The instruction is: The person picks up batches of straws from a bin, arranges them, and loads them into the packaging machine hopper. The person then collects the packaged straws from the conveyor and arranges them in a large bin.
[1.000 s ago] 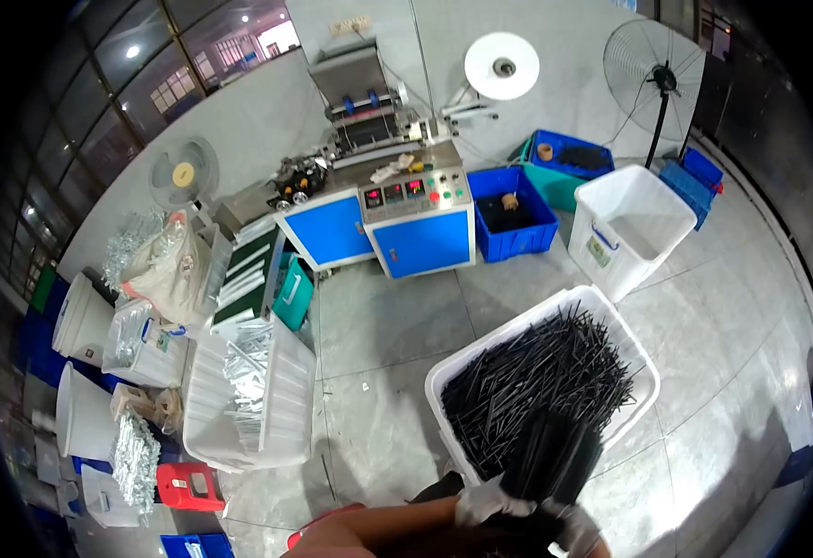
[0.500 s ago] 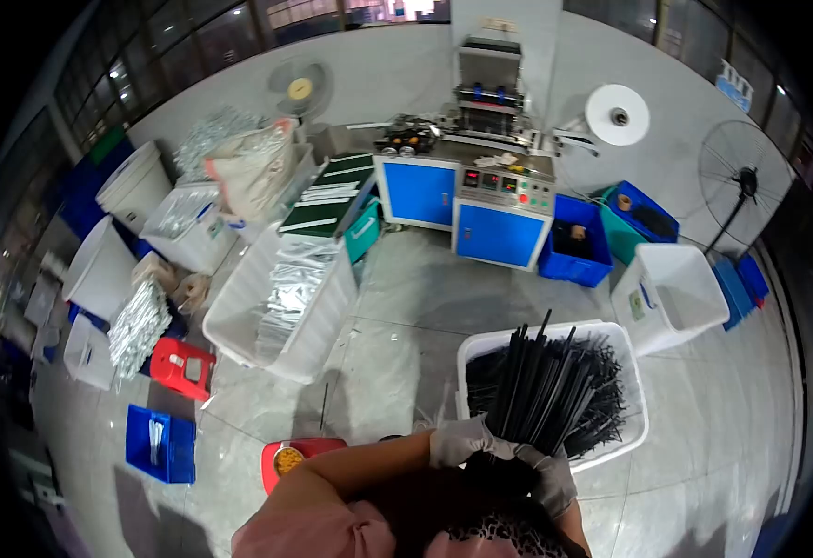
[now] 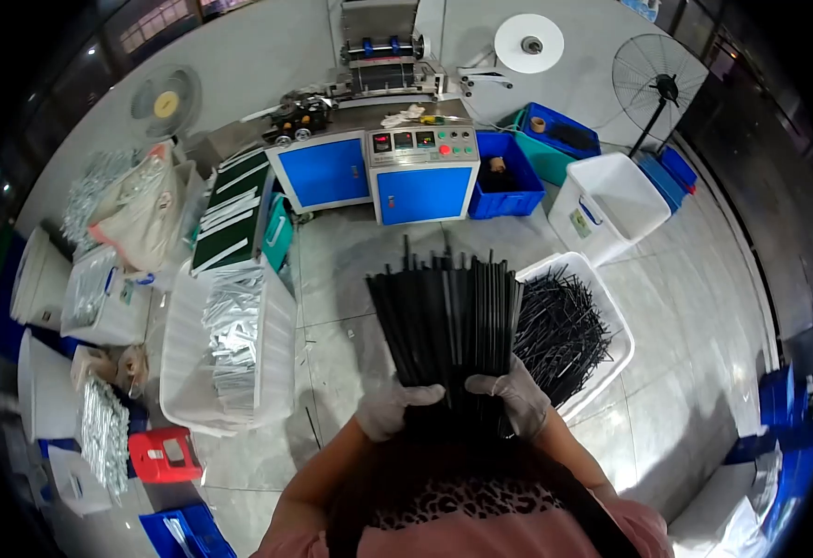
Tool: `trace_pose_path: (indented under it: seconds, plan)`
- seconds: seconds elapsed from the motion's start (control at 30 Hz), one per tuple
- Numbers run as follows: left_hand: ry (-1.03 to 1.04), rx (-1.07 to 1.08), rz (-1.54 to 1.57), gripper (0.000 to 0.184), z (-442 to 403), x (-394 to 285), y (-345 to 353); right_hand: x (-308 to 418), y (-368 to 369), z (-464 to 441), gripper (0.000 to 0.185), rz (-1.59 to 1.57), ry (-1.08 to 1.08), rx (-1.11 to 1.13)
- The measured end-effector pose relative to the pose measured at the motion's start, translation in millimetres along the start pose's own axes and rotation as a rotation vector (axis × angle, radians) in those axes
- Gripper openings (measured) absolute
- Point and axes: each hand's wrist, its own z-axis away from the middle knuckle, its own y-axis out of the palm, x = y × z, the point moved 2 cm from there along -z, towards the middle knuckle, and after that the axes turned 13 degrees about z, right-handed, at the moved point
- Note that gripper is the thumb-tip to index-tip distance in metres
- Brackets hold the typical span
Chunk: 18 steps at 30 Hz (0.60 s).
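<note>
A thick bundle of long, thin black straws (image 3: 446,321) stands upright before my body, its uneven upper ends fanned slightly outward. My left hand (image 3: 397,407), in a white glove, grips the bundle's left side low down. From the right side my gloved right hand (image 3: 518,398) clasps it, thumb across the front. The lower ends are lost in shadow against my dark clothing. Just beyond my right hand is a white tub (image 3: 622,321) holding a heap of loose black straws (image 3: 560,339).
A machine with blue cabinet doors (image 3: 425,193) stands by the back wall. Left of it, a green conveyor (image 3: 204,249) with white strips ends above a long white bin (image 3: 276,372). A red stool (image 3: 166,456), a blue crate (image 3: 507,200) and a tall white bin (image 3: 579,232) stand around.
The straw bundle has moved from over the tub to in front of my body, turning more upright. My hands are now on opposite sides of it. The view has swung rightward.
</note>
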Motion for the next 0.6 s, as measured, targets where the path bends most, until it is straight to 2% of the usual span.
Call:
trace_pose_path:
  seconds: [0.07, 0.13, 0.27, 0.33, 0.37, 0.47, 0.53, 0.57, 0.6]
  plan:
    - [0.063, -0.026, -0.066, 0.026, -2, -18, -19, 3, 17, -26, 0.045, -0.017, 0.159, 0.085]
    - [-0.148, -0.061, 0.106, 0.029, 1, -46, -30, 6, 35, -47, 0.044, -0.055, 0.147, 0.090]
    - [-0.141, -0.024, 0.030, 0.033, -2, -83, -69, 3, 57, -80, 0.049, -0.319, 0.135, 0.151]
    - [-0.097, 0.032, -0.024, 0.035, -10, -90, -91, -34, 35, -109, 0.050, -0.406, 0.123, 0.306]
    - [-0.057, 0.067, -0.056, 0.036, -16, -92, -104, -135, -7, -155, 0.051, -0.420, 0.057, 0.426]
    - [0.121, 0.172, -0.146, 0.039, -41, -90, -141, -22, 44, -147, 0.053, -0.445, 0.124, 0.323]
    - [-0.011, 0.032, -0.201, 0.042, -56, -133, -121, 10, 61, -166, 0.055, -0.431, 0.159, 0.303]
    - [-0.147, -0.112, -0.241, 0.047, -66, -147, -116, 17, 65, -180, 0.056, -0.414, 0.205, 0.274]
    - [-0.145, -0.117, -0.248, 0.047, -80, -148, -120, 16, 68, -200, 0.056, -0.418, 0.203, 0.282]
